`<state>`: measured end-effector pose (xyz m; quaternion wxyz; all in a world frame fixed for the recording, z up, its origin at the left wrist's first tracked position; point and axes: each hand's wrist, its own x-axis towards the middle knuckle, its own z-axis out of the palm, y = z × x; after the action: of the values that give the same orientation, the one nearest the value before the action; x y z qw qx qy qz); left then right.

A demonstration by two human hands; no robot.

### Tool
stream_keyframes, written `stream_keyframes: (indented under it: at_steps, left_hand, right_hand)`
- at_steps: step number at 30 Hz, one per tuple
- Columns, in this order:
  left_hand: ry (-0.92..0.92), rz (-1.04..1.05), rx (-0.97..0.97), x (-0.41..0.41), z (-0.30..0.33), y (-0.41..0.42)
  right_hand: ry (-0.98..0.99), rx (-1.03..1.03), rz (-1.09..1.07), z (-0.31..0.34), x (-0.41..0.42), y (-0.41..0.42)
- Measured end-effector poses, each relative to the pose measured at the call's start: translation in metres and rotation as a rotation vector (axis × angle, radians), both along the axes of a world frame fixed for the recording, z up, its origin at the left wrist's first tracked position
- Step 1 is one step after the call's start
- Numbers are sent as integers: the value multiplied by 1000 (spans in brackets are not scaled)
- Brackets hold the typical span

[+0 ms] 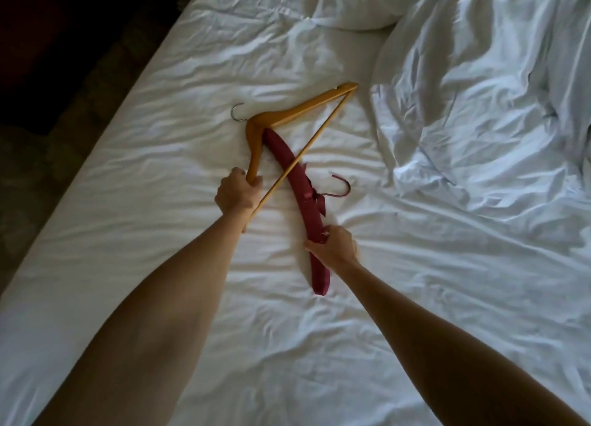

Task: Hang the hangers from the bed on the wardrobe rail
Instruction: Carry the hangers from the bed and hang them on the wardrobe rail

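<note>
A: Quick status, near first?

B: Your right hand (334, 245) is curled round the padded burgundy satin hanger with a bow at its hook (302, 182), gripping the near arm of it. The hanger lies flat on the white wrinkled bed sheet (192, 266), near tip pointing towards you.

A: Left?

B: Your left hand (238, 194) is clenched round the near arm of the light wooden hanger with a trouser bar and a metal hook (297, 110). That hook points far-left.

A: Progress?

B: Early, I'd say. Both hangers are on the bed, grasped, and I can't tell if either is lifted yet. Nothing is hung, and no wardrobe or rail is in view, so the carry and hanging are all left.

A: Snags?

B: The wooden hanger's bar crosses over the burgundy one, whose far end sits under the wooden shoulder. Pulling them apart could tangle; lift the wooden one first. Farther right lies a rumpled white duvet (479, 106), with a white pillow (351, 3) at the far end, both apart from the hangers.
</note>
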<state>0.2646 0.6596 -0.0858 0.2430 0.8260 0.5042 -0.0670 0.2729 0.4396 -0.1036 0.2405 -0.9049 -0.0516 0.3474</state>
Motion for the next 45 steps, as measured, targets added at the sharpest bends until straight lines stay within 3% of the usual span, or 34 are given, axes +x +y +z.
stream_keyframes:
  at_steps: [5,9,12,17,22,28,32,39,45]
  left_hand:
    - [-27,-62,-279,4,19,8]
    - [-162,20,-438,-25,44,0]
    - [-164,47,-340,-77,62,-20]
    - [-206,77,-176,-168,97,-78]
    - [-251,37,-265,-227,96,-154]
    - [-262,-99,-432,-240,48,-225]
    - [-399,114,-599,-234,50,-253]
    - [-461,196,-614,-236,115,-257]
    - [-512,136,-617,-266,210,-271]
  right_hand:
    - [74,40,-5,17,-5,-11]
    - [92,34,-94,42,-36,-51]
    - [51,-35,-162,68,-63,-88]
    - [-229,-249,-261,105,-111,-142]
    - [-331,-274,-269,97,-151,-158]
    - [-334,-102,-242,54,-175,-142]
    - [-315,-11,-270,58,-178,-130]
    - [-126,188,-343,118,-188,-146]
    - [-33,339,-361,213,-216,-183]
